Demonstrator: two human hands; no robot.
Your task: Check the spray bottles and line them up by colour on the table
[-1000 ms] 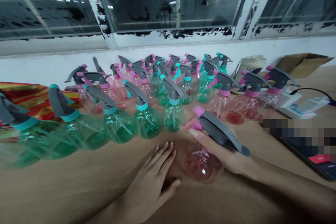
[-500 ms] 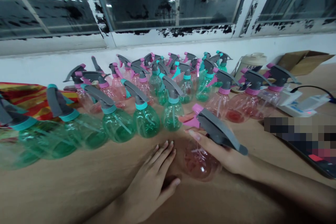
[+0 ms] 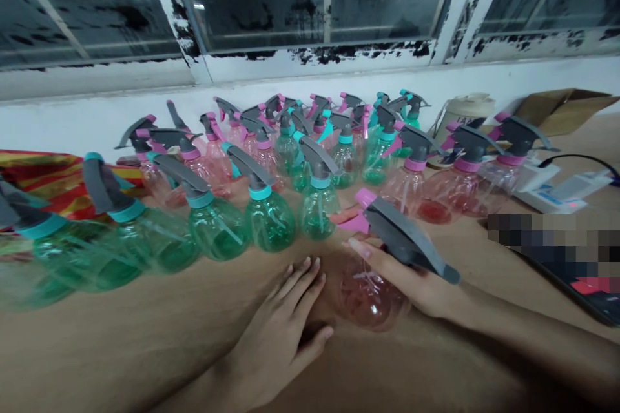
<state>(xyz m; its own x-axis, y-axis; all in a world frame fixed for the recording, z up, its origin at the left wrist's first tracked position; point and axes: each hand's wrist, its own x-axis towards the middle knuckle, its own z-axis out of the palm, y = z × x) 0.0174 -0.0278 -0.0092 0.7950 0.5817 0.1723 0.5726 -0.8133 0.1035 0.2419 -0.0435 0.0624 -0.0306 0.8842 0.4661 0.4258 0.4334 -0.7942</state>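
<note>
My right hand (image 3: 407, 274) is wrapped round the neck of a pink spray bottle (image 3: 371, 300), just under its grey head and pink trigger. The bottle is round and see-through, and its base is at the tabletop. Flat on the wooden table (image 3: 159, 342) lies my left hand (image 3: 278, 322), fingers stretched out, to the left of that bottle and holding nothing. Beyond my left hand stands a row of green spray bottles with teal collars, the closest being one green spray bottle (image 3: 320, 213). Pink spray bottles (image 3: 440, 200) stand behind my right hand.
Several more green and pink spray bottles crowd toward the white wall (image 3: 62, 119). A red and yellow patterned cloth or bag (image 3: 48, 174) is at left. On the right are a white power strip (image 3: 552, 200), a phone-like dark device (image 3: 557, 277), a cardboard box (image 3: 557, 113) and a pale container (image 3: 467, 110).
Very little differs. The camera view has shifted slightly; my left hand stays flat on the table and my right hand keeps its hold on the pink spray bottle.
</note>
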